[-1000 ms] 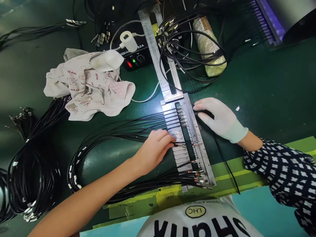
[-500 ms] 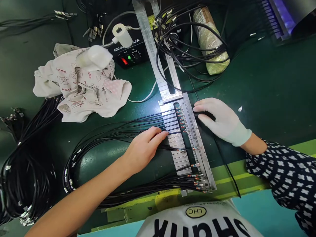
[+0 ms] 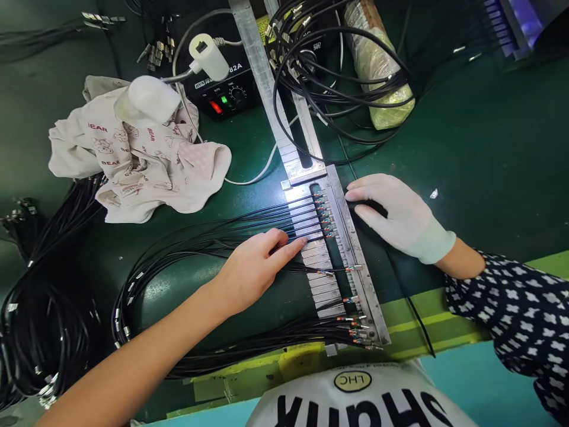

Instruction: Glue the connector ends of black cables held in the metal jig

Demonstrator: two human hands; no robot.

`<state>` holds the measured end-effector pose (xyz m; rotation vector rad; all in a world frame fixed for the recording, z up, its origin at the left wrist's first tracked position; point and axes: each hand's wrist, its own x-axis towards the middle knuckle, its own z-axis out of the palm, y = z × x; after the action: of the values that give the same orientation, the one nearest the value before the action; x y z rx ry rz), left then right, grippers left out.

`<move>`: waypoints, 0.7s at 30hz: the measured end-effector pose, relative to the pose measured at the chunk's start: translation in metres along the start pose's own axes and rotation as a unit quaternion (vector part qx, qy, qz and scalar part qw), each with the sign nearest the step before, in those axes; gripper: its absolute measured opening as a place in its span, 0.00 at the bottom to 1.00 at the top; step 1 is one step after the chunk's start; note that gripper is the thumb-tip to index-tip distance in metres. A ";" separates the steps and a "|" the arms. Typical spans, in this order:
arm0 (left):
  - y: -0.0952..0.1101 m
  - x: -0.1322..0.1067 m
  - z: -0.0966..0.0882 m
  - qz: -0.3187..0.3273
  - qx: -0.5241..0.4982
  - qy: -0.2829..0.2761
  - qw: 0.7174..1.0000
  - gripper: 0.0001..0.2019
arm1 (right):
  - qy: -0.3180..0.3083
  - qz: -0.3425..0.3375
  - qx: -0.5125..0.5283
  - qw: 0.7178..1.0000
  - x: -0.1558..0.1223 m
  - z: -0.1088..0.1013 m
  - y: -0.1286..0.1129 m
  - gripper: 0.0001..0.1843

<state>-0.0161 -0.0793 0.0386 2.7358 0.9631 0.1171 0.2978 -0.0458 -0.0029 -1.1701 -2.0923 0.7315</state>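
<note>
A long metal slotted jig (image 3: pixel 353 279) lies across the green mat, with several thin black cables (image 3: pixel 249 220) laid side by side into its slots. My bare left hand (image 3: pixel 255 267) lies on the cables just left of the jig, fingers stretched toward the slots and pressing a cable down. My right hand (image 3: pixel 395 214), in a white glove, rests on the mat at the jig's right edge, fingers curved over a small dark object that I cannot make out. More cable ends (image 3: pixel 355 329) sit in the jig's near slots.
A crumpled printed cloth (image 3: pixel 142 166) lies at the back left, with a white gooseneck lamp (image 3: pixel 149 98) over it. A black control box (image 3: pixel 222 89) with lit lamps stands behind. Coiled cables (image 3: pixel 329 59) and a wrapped roll (image 3: pixel 377 65) lie at the back, large cable bundles (image 3: pixel 44 320) at the left.
My left hand has slid up along the jig from a lower slot to a higher one. The gloved right hand has stayed in place.
</note>
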 end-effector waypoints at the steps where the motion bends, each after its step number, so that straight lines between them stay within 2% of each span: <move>1: 0.000 0.001 0.000 -0.002 -0.012 0.000 1.000 0.21 | 0.000 0.001 0.000 1.000 0.000 0.000 0.000 0.14; 8: 0.001 0.001 0.012 -0.001 -0.024 0.008 1.000 0.19 | 0.002 0.006 0.000 1.000 0.000 0.000 0.000 0.14; 12: 0.011 -0.008 0.021 -0.032 0.086 0.102 0.990 0.18 | 0.002 0.000 0.003 1.000 0.002 0.000 0.000 0.14; 14: 0.016 -0.009 0.022 -0.027 0.130 0.119 0.984 0.18 | 0.004 -0.005 0.004 1.000 0.003 0.001 0.001 0.13; 18: 0.021 0.010 0.020 0.017 0.125 0.097 0.987 0.14 | 0.012 -0.006 -0.005 1.000 -0.001 0.003 0.001 0.13; 21: 0.024 0.031 0.024 0.054 0.134 0.099 0.985 0.15 | 0.016 0.008 -0.025 1.000 -0.014 0.005 -0.005 0.14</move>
<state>0.0264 -0.0829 0.0218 3.0712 0.9410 0.3043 0.2972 -0.0608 -0.0059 -1.2175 -2.0875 0.6672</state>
